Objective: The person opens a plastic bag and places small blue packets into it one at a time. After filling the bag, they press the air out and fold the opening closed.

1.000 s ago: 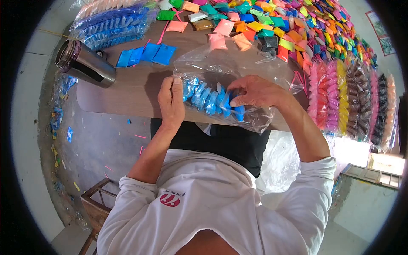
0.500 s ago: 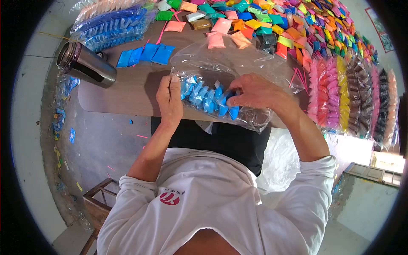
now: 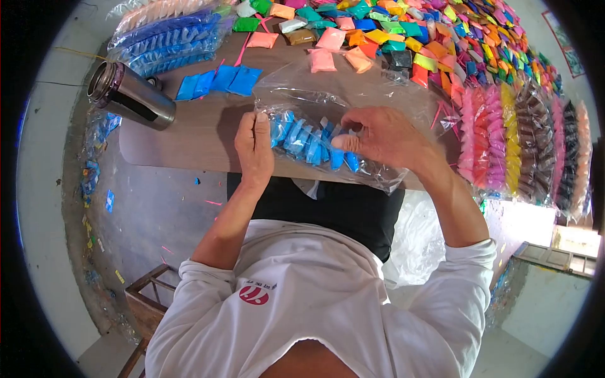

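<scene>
A clear plastic bag (image 3: 302,97) lies at the table's front edge with a row of small blue packets (image 3: 309,145) inside it. My left hand (image 3: 254,148) is closed on the bag's left end, its thumb pointing up. My right hand (image 3: 384,138) is at the right end of the row, its thumb against the packets. The thumb and forefinger are curved and apart; the other fingers are partly hidden. Several flat blue packets (image 3: 227,80) lie on the table beyond my left hand.
A steel flask (image 3: 135,94) stands at the left of the table (image 3: 151,148). A large heap of coloured packets (image 3: 435,47) covers the back and right. Filled bags are lined up at the right (image 3: 504,138) and back left (image 3: 170,41). A wooden stool (image 3: 148,296) is at lower left.
My right thumb and forefinger have moved apart at the right end of the blue row. My left hand keeps its place on the bag. The whole view has shifted slightly.
</scene>
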Motion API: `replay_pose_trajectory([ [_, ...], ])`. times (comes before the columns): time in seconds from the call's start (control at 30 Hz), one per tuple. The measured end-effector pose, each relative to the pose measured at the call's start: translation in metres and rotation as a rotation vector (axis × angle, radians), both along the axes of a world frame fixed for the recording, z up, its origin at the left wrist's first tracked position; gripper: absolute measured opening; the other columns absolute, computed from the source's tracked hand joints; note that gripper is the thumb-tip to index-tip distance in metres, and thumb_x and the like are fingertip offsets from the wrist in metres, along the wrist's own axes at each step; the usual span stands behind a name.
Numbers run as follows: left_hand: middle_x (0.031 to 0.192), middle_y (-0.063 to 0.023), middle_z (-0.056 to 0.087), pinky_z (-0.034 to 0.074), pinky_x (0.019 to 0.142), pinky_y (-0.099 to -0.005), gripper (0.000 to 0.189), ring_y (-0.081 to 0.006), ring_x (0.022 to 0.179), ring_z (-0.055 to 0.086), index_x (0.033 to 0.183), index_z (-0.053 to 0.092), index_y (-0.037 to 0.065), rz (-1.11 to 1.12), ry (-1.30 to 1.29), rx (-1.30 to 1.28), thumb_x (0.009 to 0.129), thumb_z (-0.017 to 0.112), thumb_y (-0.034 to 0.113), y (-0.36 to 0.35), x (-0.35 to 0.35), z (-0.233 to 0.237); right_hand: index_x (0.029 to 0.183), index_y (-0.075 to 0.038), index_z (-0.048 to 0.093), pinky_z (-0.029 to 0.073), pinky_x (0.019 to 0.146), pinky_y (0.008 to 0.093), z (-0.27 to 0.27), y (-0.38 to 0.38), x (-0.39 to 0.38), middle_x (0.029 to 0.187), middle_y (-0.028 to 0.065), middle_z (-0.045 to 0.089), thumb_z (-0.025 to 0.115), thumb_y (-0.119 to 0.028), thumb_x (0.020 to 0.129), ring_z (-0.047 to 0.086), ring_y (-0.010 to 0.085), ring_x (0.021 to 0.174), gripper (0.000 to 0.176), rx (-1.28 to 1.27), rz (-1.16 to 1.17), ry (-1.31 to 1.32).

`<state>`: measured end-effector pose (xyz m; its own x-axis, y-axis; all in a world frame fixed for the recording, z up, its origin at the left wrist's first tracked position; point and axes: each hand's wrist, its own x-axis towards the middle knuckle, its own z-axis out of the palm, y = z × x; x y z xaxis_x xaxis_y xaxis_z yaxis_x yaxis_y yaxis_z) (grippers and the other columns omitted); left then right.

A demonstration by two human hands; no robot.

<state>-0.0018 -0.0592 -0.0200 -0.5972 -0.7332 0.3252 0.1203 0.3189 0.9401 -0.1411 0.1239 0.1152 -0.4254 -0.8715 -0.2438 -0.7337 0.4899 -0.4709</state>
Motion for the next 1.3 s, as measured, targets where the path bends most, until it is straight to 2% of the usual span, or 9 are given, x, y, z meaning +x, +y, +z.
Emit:
replay_pose_trajectory([
  [0.17, 0.073, 0.0001, 0.047, 0.036, 0.06, -0.0272, 0.026, -0.0087, 0.07, 0.04, 0.088, 0.054, 0.0, -0.006, -0.014, -0.001, 0.101, 0.049, 0.022, 0.0, 0.001, 0.002, 0.093, -0.004, 0.066, 0.048, 0.077, 0.0437, -0.019, 0.007, 0.007, 0.09, 0.0143, 0.065, 0.071, -0.032, 0.082, 0.062, 0.0338, 0.088, 0.031, -0.326, 0.267, 0.003],
  [0.27, 0.073, 0.0001, 0.047, 0.036, 0.06, -0.0271, 0.025, -0.0087, 0.069, 0.04, 0.088, 0.054, 0.0, -0.015, -0.005, 0.0, 0.101, 0.048, 0.021, 0.0, 0.001, 0.001, 0.091, -0.003, 0.066, 0.048, 0.076, 0.0424, -0.018, 0.003, 0.011, 0.09, 0.0141, 0.064, 0.072, -0.023, 0.081, 0.062, 0.0329, 0.088, 0.023, -0.222, 0.229, -0.098],
  [0.37, 0.073, 0.0001, 0.047, 0.036, 0.06, -0.0272, 0.025, -0.0088, 0.069, 0.04, 0.088, 0.054, 0.0, -0.011, -0.006, 0.004, 0.101, 0.049, 0.021, -0.001, 0.001, 0.0, 0.092, 0.0, 0.064, 0.047, 0.076, 0.0365, -0.013, 0.001, 0.01, 0.089, 0.0094, 0.061, 0.073, -0.016, 0.08, 0.059, 0.0288, 0.086, 0.022, -0.111, -0.065, -0.525],
  [0.47, 0.073, 0.0, 0.047, 0.036, 0.06, -0.0272, 0.024, -0.0089, 0.07, 0.04, 0.088, 0.055, 0.0, -0.014, 0.002, 0.018, 0.101, 0.049, 0.02, -0.001, 0.001, -0.001, 0.091, 0.0, 0.064, 0.047, 0.075, 0.0367, -0.009, 0.003, 0.008, 0.087, 0.0104, 0.061, 0.071, -0.017, 0.081, 0.06, 0.0279, 0.085, 0.021, -0.094, -0.079, -0.454],
  [0.57, 0.074, -0.0003, 0.047, 0.037, 0.061, -0.0273, 0.024, -0.009, 0.07, 0.04, 0.088, 0.054, 0.0, -0.026, 0.018, 0.043, 0.101, 0.049, 0.02, -0.001, 0.001, 0.0, 0.091, 0.0, 0.065, 0.047, 0.075, 0.0368, -0.017, 0.007, 0.005, 0.085, 0.012, 0.062, 0.07, -0.02, 0.084, 0.06, 0.0271, 0.084, 0.022, -0.158, 0.198, -0.087],
  [0.87, 0.073, -0.0012, 0.047, 0.037, 0.061, -0.0278, 0.024, -0.0091, 0.07, 0.041, 0.088, 0.054, 0.0, -0.021, -0.024, 0.01, 0.1, 0.05, 0.021, 0.0, 0.003, 0.005, 0.093, 0.001, 0.066, 0.047, 0.075, 0.0376, -0.009, 0.0, 0.006, 0.087, 0.015, 0.063, 0.064, -0.027, 0.087, 0.061, 0.0277, 0.083, 0.029, -0.088, 0.108, -0.263],
  [0.97, 0.073, -0.002, 0.049, 0.038, 0.061, -0.0283, 0.024, -0.0096, 0.069, 0.041, 0.089, 0.055, 0.0, -0.021, -0.02, 0.0, 0.1, 0.05, 0.02, 0.001, 0.003, 0.005, 0.091, -0.002, 0.066, 0.046, 0.076, 0.0437, 0.002, -0.005, 0.009, 0.08, 0.0178, 0.062, 0.059, -0.029, 0.087, 0.061, 0.0358, 0.081, 0.028, 0.129, 0.114, -0.252],
  [1.17, 0.074, -0.0032, 0.051, 0.039, 0.061, -0.0288, 0.023, -0.0103, 0.07, 0.043, 0.09, 0.056, -0.001, -0.035, -0.02, -0.003, 0.1, 0.05, 0.019, 0.0, 0.003, 0.003, 0.102, -0.001, 0.061, 0.047, 0.071, 0.0385, -0.008, -0.004, 0.006, 0.083, 0.0171, 0.062, 0.056, -0.022, 0.089, 0.06, 0.0312, 0.077, 0.024, -0.018, 0.147, -0.133],
  [1.3, 0.074, -0.0035, 0.05, 0.039, 0.061, -0.0288, 0.023, -0.0104, 0.069, 0.042, 0.091, 0.056, -0.001, -0.031, -0.009, 0.007, 0.1, 0.05, 0.019, 0.0, 0.003, 0.003, 0.094, -0.002, 0.062, 0.046, 0.071, 0.0448, 0.002, -0.005, 0.008, 0.083, 0.0188, 0.064, 0.052, -0.022, 0.089, 0.061, 0.0372, 0.081, 0.023, -0.089, 0.073, -0.11],
])
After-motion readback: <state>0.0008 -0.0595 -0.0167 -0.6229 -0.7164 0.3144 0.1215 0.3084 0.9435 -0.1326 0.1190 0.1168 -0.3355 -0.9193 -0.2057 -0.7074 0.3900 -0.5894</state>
